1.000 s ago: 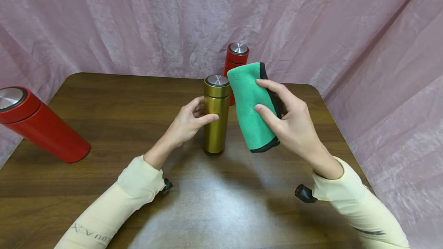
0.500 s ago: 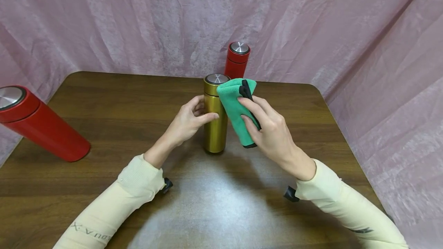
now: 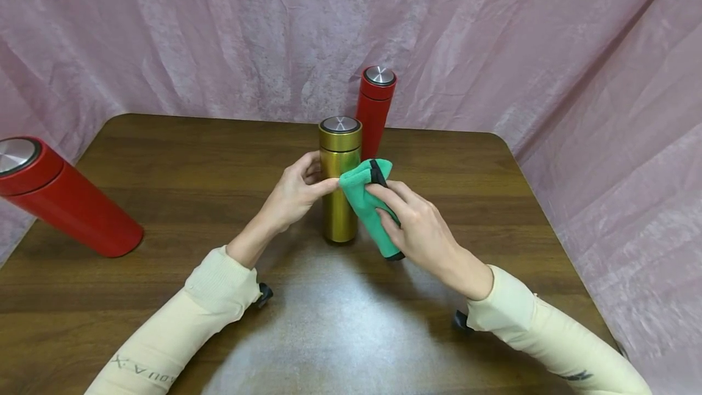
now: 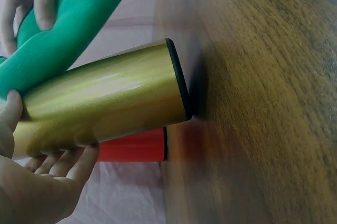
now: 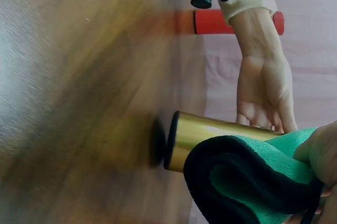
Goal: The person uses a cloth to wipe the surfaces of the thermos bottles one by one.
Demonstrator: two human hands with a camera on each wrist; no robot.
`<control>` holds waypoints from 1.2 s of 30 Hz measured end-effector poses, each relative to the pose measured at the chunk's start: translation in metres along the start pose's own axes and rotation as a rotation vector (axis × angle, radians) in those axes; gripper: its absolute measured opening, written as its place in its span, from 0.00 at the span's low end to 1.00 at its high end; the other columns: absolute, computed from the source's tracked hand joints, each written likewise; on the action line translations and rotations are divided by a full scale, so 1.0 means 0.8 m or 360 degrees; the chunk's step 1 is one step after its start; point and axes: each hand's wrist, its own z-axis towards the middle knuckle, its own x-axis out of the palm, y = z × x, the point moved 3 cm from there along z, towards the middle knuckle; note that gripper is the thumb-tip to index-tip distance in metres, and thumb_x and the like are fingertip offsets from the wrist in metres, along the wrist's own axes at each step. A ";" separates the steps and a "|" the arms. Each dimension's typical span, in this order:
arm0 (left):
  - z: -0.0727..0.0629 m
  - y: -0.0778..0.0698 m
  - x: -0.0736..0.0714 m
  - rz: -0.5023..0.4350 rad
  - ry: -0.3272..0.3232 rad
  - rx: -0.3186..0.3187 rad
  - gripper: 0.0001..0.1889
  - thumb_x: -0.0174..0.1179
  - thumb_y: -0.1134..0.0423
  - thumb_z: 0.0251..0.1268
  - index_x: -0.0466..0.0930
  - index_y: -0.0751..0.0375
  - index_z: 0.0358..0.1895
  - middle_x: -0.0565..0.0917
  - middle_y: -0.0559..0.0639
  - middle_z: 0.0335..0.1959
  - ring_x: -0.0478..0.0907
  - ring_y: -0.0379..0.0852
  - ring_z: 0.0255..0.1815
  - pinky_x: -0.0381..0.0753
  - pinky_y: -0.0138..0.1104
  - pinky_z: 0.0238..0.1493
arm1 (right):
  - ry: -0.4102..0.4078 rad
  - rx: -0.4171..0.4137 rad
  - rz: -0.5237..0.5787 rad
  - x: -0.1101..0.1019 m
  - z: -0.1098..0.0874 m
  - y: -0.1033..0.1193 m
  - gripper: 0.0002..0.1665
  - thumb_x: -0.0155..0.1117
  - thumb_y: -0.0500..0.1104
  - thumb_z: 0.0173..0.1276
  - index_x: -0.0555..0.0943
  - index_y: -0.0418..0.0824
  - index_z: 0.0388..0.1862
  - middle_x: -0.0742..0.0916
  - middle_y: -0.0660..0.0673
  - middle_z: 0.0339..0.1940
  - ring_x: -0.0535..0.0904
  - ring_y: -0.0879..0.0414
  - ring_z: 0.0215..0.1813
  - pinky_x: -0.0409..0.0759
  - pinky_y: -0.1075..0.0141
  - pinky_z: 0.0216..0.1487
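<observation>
A gold metallic cylindrical flask (image 3: pixel 337 212), gripped by the left hand (image 3: pixel 295 197), is near-upright at the brown wooden table (image 3: pixel 219 157); the right hand (image 3: pixel 419 224) pinches a folded green cloth (image 3: pixel 362 206), now lowered to mid-flask, apparently working downward.

Cream sleeves (image 3: pixel 164 328), dark lettering (image 3: pixel 140 369), black wrist cameras (image 3: pixel 264 295)

My feed shows the left hand (image 3: pixel 290 195) gripping a gold flask (image 3: pixel 340 218), the right hand (image 3: pixel 425 230) pinching green cloth (image 3: pixel 364 206) against it, a red flask (image 3: pixel 375 119) behind, a red bottle (image 3: pixel 82 212) far left on the worktop (image 3: pixel 219 157).
</observation>
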 end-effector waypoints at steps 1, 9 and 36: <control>0.000 0.000 0.000 -0.0001 -0.0002 -0.0003 0.31 0.69 0.67 0.69 0.68 0.65 0.73 0.79 0.62 0.65 0.77 0.57 0.66 0.76 0.46 0.67 | 0.0029 0.0015 0.0000 0.001 -0.003 0.000 0.27 0.72 0.30 0.67 0.80 0.40 0.65 0.84 0.40 0.54 0.85 0.47 0.49 0.87 0.52 0.45; -0.001 0.000 0.000 0.0006 0.0002 -0.0025 0.33 0.72 0.62 0.67 0.69 0.62 0.72 0.80 0.60 0.64 0.78 0.55 0.66 0.76 0.47 0.68 | 0.0300 0.0092 -0.0030 0.013 -0.025 0.005 0.26 0.69 0.29 0.67 0.81 0.41 0.64 0.85 0.43 0.49 0.83 0.53 0.39 0.85 0.58 0.34; -0.005 -0.005 0.008 0.0046 0.0038 0.0010 0.33 0.73 0.64 0.65 0.70 0.63 0.70 0.81 0.59 0.63 0.79 0.55 0.65 0.77 0.46 0.66 | 0.1068 0.0604 0.0260 -0.021 0.020 0.006 0.25 0.67 0.34 0.67 0.85 0.48 0.62 0.86 0.47 0.42 0.75 0.56 0.34 0.77 0.63 0.36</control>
